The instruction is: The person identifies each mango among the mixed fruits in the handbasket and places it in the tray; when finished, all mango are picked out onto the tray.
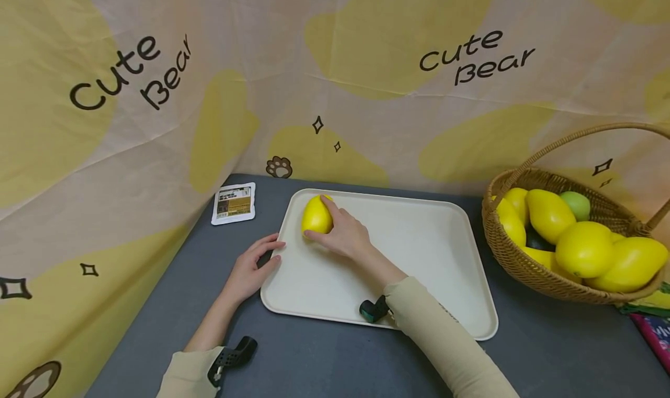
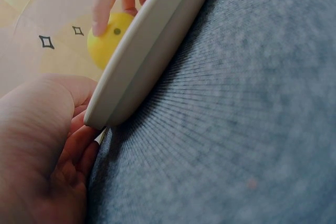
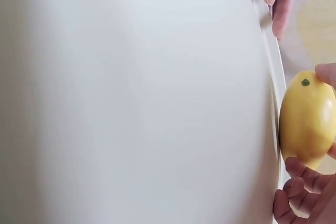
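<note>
A smooth yellow mango [image 1: 316, 216] with a green stem spot is at the far left of the white tray [image 1: 408, 252]. My right hand [image 1: 342, 230] grips it, thumb at its near end and forefinger at its far end. In the right wrist view the mango [image 3: 307, 119] shows between the fingertips. At the tray's left rim, my left hand [image 1: 252, 269] rests with relaxed fingers and thumb touching the edge. The left wrist view shows this hand [image 2: 42, 140] against the tray's corner [image 2: 113, 98], some fingers partly hidden below it.
A wicker basket [image 1: 534, 276] on the right holds several yellow fruits [image 1: 583, 249] and a green one [image 1: 576, 205]. Left of the tray lies a small white packet [image 1: 233, 203] on the grey table [image 1: 314, 351]. A printed cloth [image 1: 366, 113] hangs behind. Colourful packaging [image 1: 651, 322] is at the right edge.
</note>
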Demonstrator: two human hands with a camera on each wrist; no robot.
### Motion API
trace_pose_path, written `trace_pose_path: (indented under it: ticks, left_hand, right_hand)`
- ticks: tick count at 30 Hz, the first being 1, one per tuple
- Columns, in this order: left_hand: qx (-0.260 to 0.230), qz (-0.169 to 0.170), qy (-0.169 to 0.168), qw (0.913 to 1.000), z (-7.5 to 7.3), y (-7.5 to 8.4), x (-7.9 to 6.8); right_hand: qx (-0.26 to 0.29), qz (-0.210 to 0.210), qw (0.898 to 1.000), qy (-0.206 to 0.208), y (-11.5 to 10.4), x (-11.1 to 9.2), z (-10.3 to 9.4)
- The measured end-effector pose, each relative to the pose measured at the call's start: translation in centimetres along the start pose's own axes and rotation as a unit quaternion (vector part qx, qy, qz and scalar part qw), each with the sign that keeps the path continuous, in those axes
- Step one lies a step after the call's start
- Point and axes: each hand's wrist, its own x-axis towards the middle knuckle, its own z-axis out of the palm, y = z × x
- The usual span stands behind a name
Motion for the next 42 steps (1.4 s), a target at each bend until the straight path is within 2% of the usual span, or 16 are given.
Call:
trace_pose_path:
  ticks: [12,42]
  left_hand:
    - [0.003,0.006,-0.001,1.0,-0.22,0.43,-0.03]
    - [0.002,0.001,-0.002,1.0,0.01,-0.12,0.0]
  right_hand:
    - [-0.017,0.0,1.0,0.003,-0.31,-0.01,-0.21]
    - [-0.014,-0.003,1.0,-0.01,-0.03,-0.14,-0.37]
